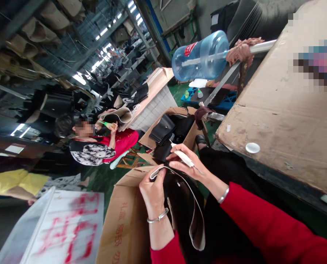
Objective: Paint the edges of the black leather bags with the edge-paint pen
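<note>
My left hand (153, 192) is closed on the pale edge of a black leather bag piece (179, 194), its thumb pressed near a folded-over corner. The piece hangs below my hands, its light-coloured inner side showing along a curved edge. Just to the right, my right hand (192, 165) has a slim white-handled tool (184, 157) between its fingers. A thin pointed end sticks out towards the wrist; the other tip lies past the fingertips. The right fingers are close to the bag piece's upper edge, but I cannot tell whether they touch it.
An open cardboard box (125, 216) stands beside my left arm. Beyond it, another carton (190, 135) holds black bags. To the right is a cardboard-covered table (275, 121) with a small white lid (252, 147). A co-worker (105, 145) sits ahead, near a large blue water bottle (200, 57).
</note>
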A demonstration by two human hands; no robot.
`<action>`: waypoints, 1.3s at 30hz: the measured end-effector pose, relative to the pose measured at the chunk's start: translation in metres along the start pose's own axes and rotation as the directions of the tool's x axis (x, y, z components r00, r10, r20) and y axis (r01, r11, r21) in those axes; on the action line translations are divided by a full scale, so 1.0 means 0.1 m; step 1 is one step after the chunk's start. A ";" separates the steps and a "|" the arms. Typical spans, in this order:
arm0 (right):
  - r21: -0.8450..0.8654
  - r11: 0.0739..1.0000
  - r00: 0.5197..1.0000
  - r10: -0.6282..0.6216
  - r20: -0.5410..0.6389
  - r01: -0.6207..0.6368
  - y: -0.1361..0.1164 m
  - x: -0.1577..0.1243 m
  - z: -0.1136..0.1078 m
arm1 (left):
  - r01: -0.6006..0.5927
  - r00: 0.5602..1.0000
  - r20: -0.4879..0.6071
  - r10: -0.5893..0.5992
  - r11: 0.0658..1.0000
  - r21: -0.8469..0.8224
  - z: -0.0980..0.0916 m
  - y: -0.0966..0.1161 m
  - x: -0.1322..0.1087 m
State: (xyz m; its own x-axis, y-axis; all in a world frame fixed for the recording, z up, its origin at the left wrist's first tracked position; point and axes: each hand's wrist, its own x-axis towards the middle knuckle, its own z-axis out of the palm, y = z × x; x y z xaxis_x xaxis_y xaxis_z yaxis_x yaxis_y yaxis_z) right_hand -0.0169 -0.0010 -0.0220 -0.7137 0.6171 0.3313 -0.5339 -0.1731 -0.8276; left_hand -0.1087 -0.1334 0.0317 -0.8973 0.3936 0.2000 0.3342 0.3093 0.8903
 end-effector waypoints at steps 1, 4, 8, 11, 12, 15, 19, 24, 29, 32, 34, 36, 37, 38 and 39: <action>-0.031 0.999 0.999 0.027 -0.038 -0.028 0.00 -0.01 -0.02 | -0.035 0.999 -0.024 0.035 0.999 -0.008 -0.05 0.05 0.00; -0.147 0.986 0.978 0.051 -0.200 -0.081 0.06 -0.01 -0.08 | -0.150 0.982 -0.115 0.147 0.989 -0.014 -0.20 0.22 -0.01; -0.166 0.982 0.973 0.053 -0.225 -0.092 0.15 -0.03 -0.12 | -0.265 0.937 -0.239 0.254 0.964 -0.014 -0.34 0.41 0.01; -0.183 0.979 0.974 0.050 -0.221 -0.091 0.15 -0.06 -0.12 | -0.298 0.911 -0.314 0.269 0.954 -0.046 -0.42 0.49 -0.03; -0.191 0.977 0.973 0.050 -0.224 -0.095 0.14 -0.07 -0.12 | -0.301 0.905 -0.337 0.260 0.950 -0.077 -0.44 0.50 -0.04; -0.220 0.970 0.970 0.050 -0.238 -0.104 0.12 -0.09 -0.13 | -0.276 0.886 -0.420 0.197 0.952 -0.135 -0.49 0.49 -0.07; -0.317 0.946 0.963 -0.023 -0.267 -0.065 0.04 -0.10 -0.14 | -0.200 0.867 -0.482 0.128 0.975 -0.101 -0.54 0.48 -0.05; -0.543 0.836 0.953 -0.226 -0.201 0.083 -0.18 -0.16 -0.11 | -0.147 0.878 -0.474 0.069 0.981 -0.130 -0.63 0.55 0.01; -0.636 0.743 0.872 -0.436 -0.223 0.209 -0.29 -0.15 -0.15 | -0.122 0.897 -0.439 0.050 0.983 -0.137 -0.61 0.54 0.44; -0.614 0.760 0.815 -0.484 -0.318 0.212 -0.30 -0.13 -0.21 | -0.132 0.881 -0.472 0.044 0.979 -0.154 -0.49 0.61 0.97; -0.586 0.784 0.784 -0.489 -0.381 0.204 -0.32 -0.12 -0.25 | -0.165 0.858 -0.509 0.064 0.974 -0.156 -0.44 0.74 1.39; -0.557 0.809 0.748 -0.485 -0.453 0.188 -0.34 -0.11 -0.27 | -0.305 0.803 -0.571 0.170 0.941 -0.149 -0.43 0.92 1.80; -0.544 0.820 0.729 -0.480 -0.487 0.176 -0.36 -0.11 -0.27 | -0.389 0.752 -0.619 0.228 0.911 -0.137 -0.43 1.03 1.99; -0.535 0.828 0.712 -0.478 -0.515 0.169 -0.37 -0.11 -0.28 | -0.457 0.688 -0.674 0.271 0.883 -0.112 -0.44 1.12 2.15; -0.531 0.832 0.698 -0.478 -0.534 0.163 -0.38 -0.11 -0.28 | -0.502 0.614 -0.734 0.290 0.861 -0.079 -0.43 1.21 2.29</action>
State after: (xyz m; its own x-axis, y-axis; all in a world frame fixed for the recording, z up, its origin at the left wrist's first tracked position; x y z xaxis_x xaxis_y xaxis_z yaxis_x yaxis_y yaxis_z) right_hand 0.0237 0.0200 -0.0066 -0.0006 0.9231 0.3846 -0.3201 0.3642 -0.8746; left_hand -0.2861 -0.0438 0.2025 -0.6653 -0.3045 0.6816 0.7156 0.0002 0.6986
